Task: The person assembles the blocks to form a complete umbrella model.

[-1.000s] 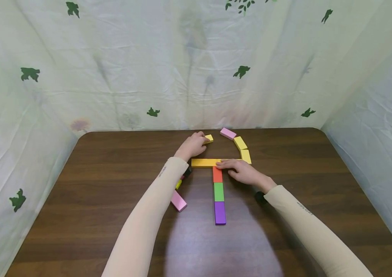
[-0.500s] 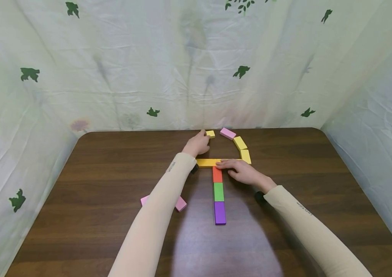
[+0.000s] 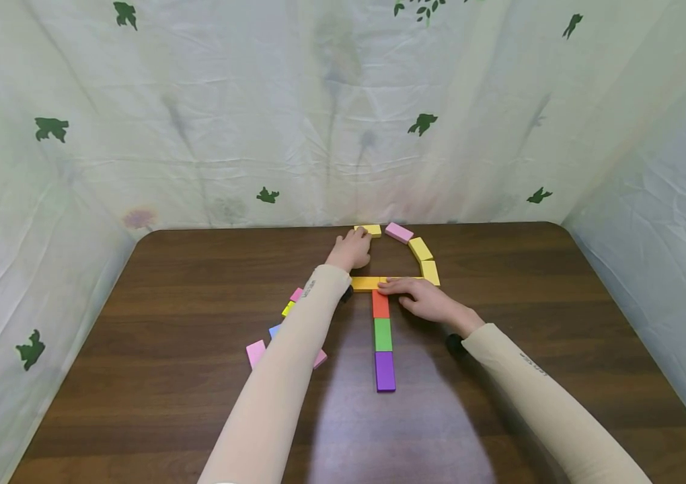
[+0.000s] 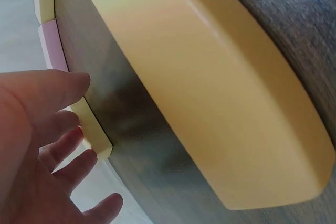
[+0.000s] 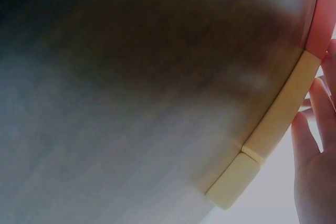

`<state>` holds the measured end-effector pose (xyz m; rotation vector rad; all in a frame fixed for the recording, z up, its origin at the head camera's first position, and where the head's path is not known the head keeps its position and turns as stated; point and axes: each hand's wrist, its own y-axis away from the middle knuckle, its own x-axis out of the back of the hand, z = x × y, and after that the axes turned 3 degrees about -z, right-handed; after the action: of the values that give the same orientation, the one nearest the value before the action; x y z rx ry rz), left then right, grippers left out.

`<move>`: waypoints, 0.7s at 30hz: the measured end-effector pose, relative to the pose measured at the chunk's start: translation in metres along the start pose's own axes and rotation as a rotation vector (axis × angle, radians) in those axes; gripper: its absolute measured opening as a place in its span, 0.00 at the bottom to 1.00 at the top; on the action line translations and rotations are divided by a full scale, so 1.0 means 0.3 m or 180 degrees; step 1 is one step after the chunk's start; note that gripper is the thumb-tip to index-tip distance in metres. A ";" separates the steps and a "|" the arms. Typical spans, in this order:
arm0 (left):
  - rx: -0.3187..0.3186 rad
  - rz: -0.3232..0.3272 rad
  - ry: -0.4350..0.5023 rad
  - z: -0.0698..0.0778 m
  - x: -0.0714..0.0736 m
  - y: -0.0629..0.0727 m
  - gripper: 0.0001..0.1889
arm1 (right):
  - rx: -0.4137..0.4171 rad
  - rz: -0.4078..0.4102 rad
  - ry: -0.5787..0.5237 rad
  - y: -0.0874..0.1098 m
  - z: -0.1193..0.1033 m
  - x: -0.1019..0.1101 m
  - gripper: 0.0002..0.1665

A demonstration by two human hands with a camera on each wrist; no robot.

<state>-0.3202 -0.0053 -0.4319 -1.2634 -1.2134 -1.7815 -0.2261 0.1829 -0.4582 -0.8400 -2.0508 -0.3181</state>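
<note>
My left hand (image 3: 350, 250) reaches to the table's far edge, its fingertips at a small yellow block (image 3: 373, 230) lying flat. In the left wrist view its loosely bent fingers overlap that block (image 4: 97, 132); exact contact is unclear. My right hand (image 3: 422, 299) rests with extended fingers where two long orange blocks (image 3: 365, 284) meet a red block (image 3: 380, 304). A green block (image 3: 383, 335) and a purple block (image 3: 385, 372) continue the column below. To the right, a pink block (image 3: 399, 232) and two yellow blocks (image 3: 420, 249) form a curve.
Pink blocks (image 3: 255, 351), a blue block (image 3: 274, 330) and a bright yellow block (image 3: 288, 308) lie partly under my left forearm. The brown wooden table (image 3: 185, 289) ends at a pale hanging cloth (image 3: 216, 121) with green leaf shapes.
My left hand has moved right and slightly farther away. The small yellow block has shifted toward the far edge, nearer the pink block, and more of it shows. My right hand stays put.
</note>
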 end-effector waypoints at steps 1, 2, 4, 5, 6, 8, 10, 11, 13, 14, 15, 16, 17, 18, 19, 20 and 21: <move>-0.0005 0.0009 -0.0007 0.002 0.001 0.005 0.27 | -0.0004 -0.0002 0.0001 0.000 0.001 0.000 0.26; -0.0010 0.0019 -0.0019 0.004 0.002 0.010 0.27 | -0.0007 -0.0008 -0.0003 0.000 0.002 0.000 0.26; -0.0028 0.0025 -0.0027 0.007 0.003 0.014 0.27 | -0.0022 -0.0015 -0.0006 0.001 0.004 -0.001 0.26; -0.0037 0.0024 -0.0031 0.007 0.002 0.013 0.27 | -0.0028 -0.0017 -0.0007 0.001 0.005 -0.001 0.26; -0.0049 0.0020 -0.0026 0.008 0.001 0.012 0.27 | -0.0031 -0.0018 -0.0007 0.001 0.006 -0.001 0.26; -0.0066 0.0005 -0.0009 0.008 -0.001 0.008 0.27 | -0.0030 -0.0014 -0.0010 0.002 0.008 -0.002 0.26; -0.0079 -0.0004 0.0016 0.008 -0.004 0.003 0.27 | -0.0020 -0.0006 -0.0012 0.002 0.009 -0.002 0.26; -0.0082 -0.0005 0.0030 0.009 -0.005 0.001 0.27 | -0.0016 0.0001 -0.0015 0.002 0.009 -0.002 0.26; -0.0075 -0.0005 0.0057 0.010 -0.006 0.000 0.27 | -0.0009 0.0009 -0.0013 0.003 0.009 -0.002 0.26; -0.0075 -0.0002 0.0066 0.011 -0.006 0.000 0.28 | -0.0004 0.0012 -0.0012 0.003 0.009 -0.002 0.26; -0.0080 0.0004 0.0079 0.012 -0.006 0.000 0.28 | -0.0001 0.0015 -0.0012 0.003 0.009 -0.002 0.26; -0.0094 0.0016 0.0090 0.014 -0.006 0.000 0.28 | 0.0006 0.0020 -0.0010 0.003 0.009 -0.001 0.26; -0.0119 0.0025 0.0111 0.016 -0.004 0.001 0.27 | 0.0014 0.0022 -0.0009 0.003 0.009 -0.001 0.26; -0.0154 0.0031 0.0114 0.018 -0.004 0.001 0.28 | 0.0024 0.0025 -0.0009 0.003 0.009 -0.001 0.26; -0.0200 0.0037 0.0116 0.022 -0.002 0.001 0.28 | 0.0036 0.0029 -0.0007 0.002 0.010 -0.001 0.26; -0.0254 0.0041 0.0112 0.026 0.001 0.000 0.28 | 0.0049 0.0031 -0.0004 0.001 0.010 -0.001 0.26; -0.0306 0.0038 0.0110 0.032 0.002 -0.003 0.28 | 0.0053 0.0033 -0.0002 0.002 0.011 -0.001 0.26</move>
<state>-0.3178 0.0041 -0.4304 -1.2855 -1.1105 -1.8650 -0.2277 0.1848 -0.4605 -0.8403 -2.0464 -0.2948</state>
